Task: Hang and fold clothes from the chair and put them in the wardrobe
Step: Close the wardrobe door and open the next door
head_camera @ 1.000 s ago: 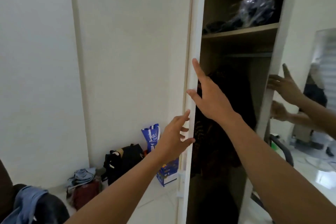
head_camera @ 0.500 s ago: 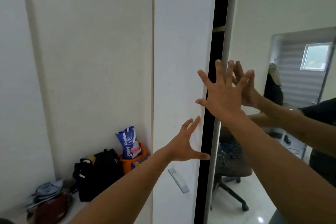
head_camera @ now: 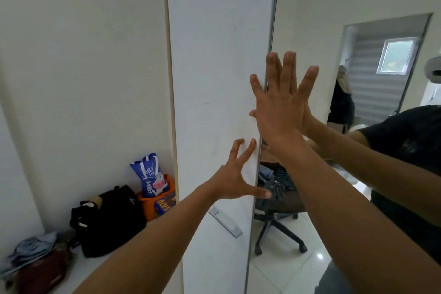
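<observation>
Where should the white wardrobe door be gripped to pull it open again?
Grip the silver bar handle on the white door, coming from the front. It stands proud of the flat panel, below the left hand; the door edge by the mirror probably offers no hold.

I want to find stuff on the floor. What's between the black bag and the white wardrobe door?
In the head view, an orange bag sits between the black bag and the wardrobe door, holding a blue-and-white pouch and a blue box.
</observation>
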### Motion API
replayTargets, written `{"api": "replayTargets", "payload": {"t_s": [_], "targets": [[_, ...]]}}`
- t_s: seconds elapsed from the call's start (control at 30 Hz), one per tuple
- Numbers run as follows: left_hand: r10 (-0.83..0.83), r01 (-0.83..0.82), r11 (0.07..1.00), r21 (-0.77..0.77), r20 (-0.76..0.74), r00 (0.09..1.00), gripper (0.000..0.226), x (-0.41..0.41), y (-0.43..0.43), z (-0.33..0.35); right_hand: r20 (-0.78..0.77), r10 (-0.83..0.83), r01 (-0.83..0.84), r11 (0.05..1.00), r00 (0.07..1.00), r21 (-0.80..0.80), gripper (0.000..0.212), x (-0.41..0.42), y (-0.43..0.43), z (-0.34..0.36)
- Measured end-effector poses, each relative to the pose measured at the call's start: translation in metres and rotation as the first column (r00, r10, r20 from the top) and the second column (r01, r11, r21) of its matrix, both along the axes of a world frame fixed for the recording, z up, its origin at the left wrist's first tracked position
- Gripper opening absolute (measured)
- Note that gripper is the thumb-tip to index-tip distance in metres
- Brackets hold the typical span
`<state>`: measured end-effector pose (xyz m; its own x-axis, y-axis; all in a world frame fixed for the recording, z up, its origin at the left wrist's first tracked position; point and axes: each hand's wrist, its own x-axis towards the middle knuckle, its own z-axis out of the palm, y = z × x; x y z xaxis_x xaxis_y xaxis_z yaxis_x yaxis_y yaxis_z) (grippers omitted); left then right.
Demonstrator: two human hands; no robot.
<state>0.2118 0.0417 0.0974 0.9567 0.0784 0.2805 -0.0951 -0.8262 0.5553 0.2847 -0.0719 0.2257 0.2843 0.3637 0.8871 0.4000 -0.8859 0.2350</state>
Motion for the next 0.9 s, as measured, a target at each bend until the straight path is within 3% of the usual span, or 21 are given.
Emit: {"api": "replayTargets", "payload": {"t_s": [0.3, 0.47, 0.7, 0.9], "targets": [[0.048, -0.047, 0.995, -0.085, 0.015, 0.999, 0.124, -0.021, -0.009, 0.005, -0.119, 0.022, -0.028, 0.998, 0.993, -0.048, 0.071, -0.016, -0.008, 0.000], [0.091, -0.091, 0.995, -0.033, -0.001, 0.996, 0.120, -0.045, -0.016, 0.002, -0.132, -0.043, 0.012, 0.974, 0.990, -0.226, 0.069, -0.029, -0.025, -0.003], [0.131, -0.131, 0.991, 0.017, -0.010, 0.991, 0.115, -0.101, -0.022, 0.002, -0.324, 0.018, -0.082, 0.979, 0.946, -0.186, 0.063, -0.059, -0.048, -0.032], [0.105, -0.105, 0.993, 0.046, 0.001, 0.994, 0.112, -0.153, -0.036, 0.013, -0.549, 0.138, -0.172, 0.985, 0.825, -0.010, 0.059, -0.105, -0.079, -0.061]]}}
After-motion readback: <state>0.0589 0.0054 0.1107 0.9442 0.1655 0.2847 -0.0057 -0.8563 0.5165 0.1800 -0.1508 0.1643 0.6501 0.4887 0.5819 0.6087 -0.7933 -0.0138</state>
